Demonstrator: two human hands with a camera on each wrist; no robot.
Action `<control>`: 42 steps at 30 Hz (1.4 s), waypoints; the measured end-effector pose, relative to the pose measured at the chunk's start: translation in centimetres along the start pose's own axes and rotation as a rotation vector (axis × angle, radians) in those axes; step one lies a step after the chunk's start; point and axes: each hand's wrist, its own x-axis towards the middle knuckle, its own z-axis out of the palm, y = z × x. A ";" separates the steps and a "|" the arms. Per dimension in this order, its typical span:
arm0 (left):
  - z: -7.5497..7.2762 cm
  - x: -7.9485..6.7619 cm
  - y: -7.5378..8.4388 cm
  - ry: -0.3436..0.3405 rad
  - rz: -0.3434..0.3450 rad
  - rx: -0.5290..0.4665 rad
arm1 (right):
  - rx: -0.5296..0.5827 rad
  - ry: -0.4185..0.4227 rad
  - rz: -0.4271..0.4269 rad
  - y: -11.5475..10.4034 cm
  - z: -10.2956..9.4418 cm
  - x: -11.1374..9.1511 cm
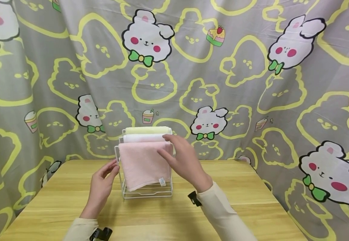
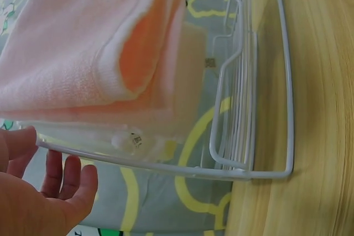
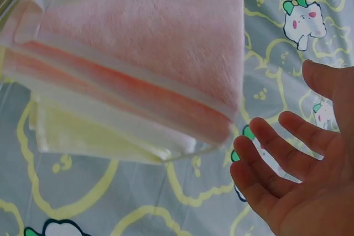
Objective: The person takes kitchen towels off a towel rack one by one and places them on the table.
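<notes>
Counter across the lower frame; rack at lower centre, pink towel over its front. Left hand pinches the rack; right hand, loosely open, overlaps the towel in head view, apart in right wrist view.

There are two hands, one rack, one table and probably three towels.

left hand and right hand: bare. left sleeve and right sleeve: long, plain, cream-coloured. left wrist unit and right wrist unit: compact, black, worn near the cuff.
</notes>
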 end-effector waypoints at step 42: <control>0.6 0.8 -0.6 0.039 0.029 -0.078 | -0.043 -0.042 0.009 1.1 6.0 2.6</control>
